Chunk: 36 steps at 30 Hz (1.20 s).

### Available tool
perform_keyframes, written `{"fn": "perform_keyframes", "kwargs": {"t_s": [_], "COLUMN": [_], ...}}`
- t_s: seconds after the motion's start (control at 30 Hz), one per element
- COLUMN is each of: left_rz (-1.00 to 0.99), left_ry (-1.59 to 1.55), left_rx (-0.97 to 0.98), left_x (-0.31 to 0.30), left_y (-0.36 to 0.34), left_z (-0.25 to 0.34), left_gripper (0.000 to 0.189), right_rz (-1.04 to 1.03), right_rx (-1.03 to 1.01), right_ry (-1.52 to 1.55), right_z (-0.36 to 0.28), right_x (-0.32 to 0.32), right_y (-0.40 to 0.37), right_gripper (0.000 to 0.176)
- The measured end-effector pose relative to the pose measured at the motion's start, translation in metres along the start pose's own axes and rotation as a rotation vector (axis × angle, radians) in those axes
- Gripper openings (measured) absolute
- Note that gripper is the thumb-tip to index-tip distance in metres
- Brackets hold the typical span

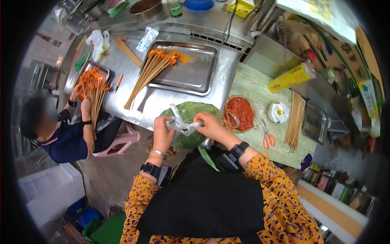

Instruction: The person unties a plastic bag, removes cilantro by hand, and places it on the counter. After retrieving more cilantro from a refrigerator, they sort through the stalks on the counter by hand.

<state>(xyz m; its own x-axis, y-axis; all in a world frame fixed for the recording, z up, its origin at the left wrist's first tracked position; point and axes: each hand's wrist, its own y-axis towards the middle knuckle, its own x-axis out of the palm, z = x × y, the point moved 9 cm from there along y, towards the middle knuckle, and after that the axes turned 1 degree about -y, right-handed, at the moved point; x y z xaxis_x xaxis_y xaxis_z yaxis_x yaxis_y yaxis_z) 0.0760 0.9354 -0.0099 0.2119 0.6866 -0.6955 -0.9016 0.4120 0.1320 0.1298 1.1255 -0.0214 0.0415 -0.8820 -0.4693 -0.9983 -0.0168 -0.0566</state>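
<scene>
My left hand (pixel 163 136) and right hand (pixel 211 124) each pinch the clear plastic bag (pixel 183 125) above the green bag (pixel 191 114) at the tabletop (pixel 162 99) edge; judged light, limp and slippery, so grip bunched film.

Your sleeves (pixel 272 179): mustard-orange w/ dark purple spots; apron (pixel 203 203) black. Clear bag (pixel 183 125) shows against the green bag (pixel 191 116). Right of the green bag: red-orange paste (pixel 240 112), then red-handled scissors (pixel 267 138) on pale green wood-grain bench (pixel 252 83). Beyond it: silver tray (pixel 199 71), tan skewers (pixel 152 71) w/ orange coating. Far right: yellow roll (pixel 290 78).
</scene>
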Motion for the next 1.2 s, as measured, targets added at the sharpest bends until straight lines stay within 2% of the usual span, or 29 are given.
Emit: {"fn": "perform_keyframes", "kwargs": {"t_s": [0.07,0.1,0.17,0.2,0.23,0.3,0.33,0.37,0.4,0.43,0.47,0.5,0.57,0.6,0.63,0.7,0.73,0.8,0.83,0.9,0.93,0.97,1.03,1.07,1.1,1.17,1.2], "left_rz": [-0.019,-0.011,0.113,0.090,0.095,0.175,0.149,0.154,0.060,-0.038,-0.004,-0.004,-0.245,-0.044,-0.028,0.037,0.040,0.056,0.058,0.125,-0.027,-0.025,0.076,0.162,0.203,0.272,0.278], "left_ry": [-0.056,-0.055,-0.189,-0.159,-0.162,-0.324,-0.250,-0.259,-0.042,0.176,0.010,0.004,-0.127,0.205,0.120,-0.203,-0.207,-0.193,-0.191,0.113,0.089,0.089,-0.136,-0.310,-0.467,-0.992,-0.990], "left_rx": [-0.201,-0.224,-0.177,-0.111,-0.127,-0.282,-0.283,-0.289,-0.071,0.151,0.160,0.163,0.124,0.190,0.086,-0.260,-0.252,-0.054,-0.050,0.266,0.167,0.172,-0.077,-0.089,-0.277,-0.562,-0.565], "left_x": [0.015,0.018,-0.001,-0.006,-0.006,-0.010,-0.015,-0.017,-0.015,-0.010,-0.013,-0.008,0.025,0.009,-0.005,-0.029,-0.031,-0.040,-0.041,-0.046,-0.040,-0.038,-0.044,-0.069,-0.076,-0.078,-0.083], "left_y": [-0.004,-0.006,-0.006,-0.006,-0.011,-0.023,-0.019,-0.017,-0.010,-0.005,0.004,0.006,0.008,0.003,0.009,0.004,0.006,0.008,0.011,0.017,0.024,0.023,0.020,0.020,0.007,-0.018,-0.021], "left_z": [-0.021,-0.026,-0.013,-0.005,-0.012,-0.038,-0.032,-0.030,-0.005,0.025,0.040,0.033,0.024,0.024,0.008,-0.063,-0.057,-0.024,-0.005,0.068,0.067,0.060,0.008,0.008,-0.021,-0.043,-0.036], "left_gripper": [0.056,0.056,0.064,0.071,0.071,0.079,0.067,0.067,0.058,0.049,0.028,0.028,0.022,0.018,0.018,0.017,0.017,0.013,0.013,0.010,0.007,0.007,0.009,0.015,0.019,0.020,0.020], "right_rz": [-0.141,-0.250,-0.296,-0.319,-0.335,-0.342,-0.343,-0.244,-0.146,-0.153,-0.186,-0.216,-0.207,-0.202,-0.201,-0.134,-0.128,-0.047,-0.044,-0.094,-0.070,-0.066,-0.183,-0.177,-0.175,-0.158,-0.164], "right_rx": [0.008,0.013,0.021,0.026,0.029,-0.024,-0.016,-0.101,-0.184,-0.179,-0.148,-0.118,-0.096,-0.079,-0.076,0.239,0.235,0.110,0.105,-0.170,-0.185,-0.188,-0.134,-0.088,-0.089,-0.016,-0.018], "right_ry": [-0.046,-0.098,-0.096,-0.100,-0.101,-0.199,-0.208,-0.082,0.044,0.040,0.050,0.057,-0.050,-0.149,-0.156,0.129,0.123,0.171,0.171,0.094,0.146,0.144,0.123,0.116,0.112,0.185,0.187], "right_z": [0.004,0.006,-0.005,-0.008,-0.005,-0.005,-0.007,-0.016,-0.026,-0.028,-0.029,-0.031,-0.033,-0.029,-0.021,0.020,0.018,0.000,-0.011,-0.069,-0.079,-0.083,-0.082,-0.083,-0.084,-0.079,-0.084], "right_x": [0.020,0.032,0.034,0.036,0.039,0.040,0.039,0.032,0.023,0.024,0.026,0.026,0.017,0.010,-0.002,-0.032,-0.034,-0.039,-0.035,-0.022,-0.021,-0.028,-0.041,-0.055,-0.066,-0.080,-0.082], "right_y": [0.014,0.018,0.021,0.021,0.019,0.016,0.016,0.017,0.016,0.015,0.015,0.016,0.016,0.015,0.011,0.001,0.001,-0.001,0.002,0.013,0.014,0.013,0.007,0.000,-0.009,-0.021,-0.024], "right_gripper": [0.021,0.022,0.024,0.026,0.026,0.026,0.026,0.024,0.021,0.021,0.019,0.017,0.015,0.015,0.015,0.019,0.019,0.019,0.019,0.018,0.020,0.020,0.023,0.024,0.024,0.025,0.025]}}
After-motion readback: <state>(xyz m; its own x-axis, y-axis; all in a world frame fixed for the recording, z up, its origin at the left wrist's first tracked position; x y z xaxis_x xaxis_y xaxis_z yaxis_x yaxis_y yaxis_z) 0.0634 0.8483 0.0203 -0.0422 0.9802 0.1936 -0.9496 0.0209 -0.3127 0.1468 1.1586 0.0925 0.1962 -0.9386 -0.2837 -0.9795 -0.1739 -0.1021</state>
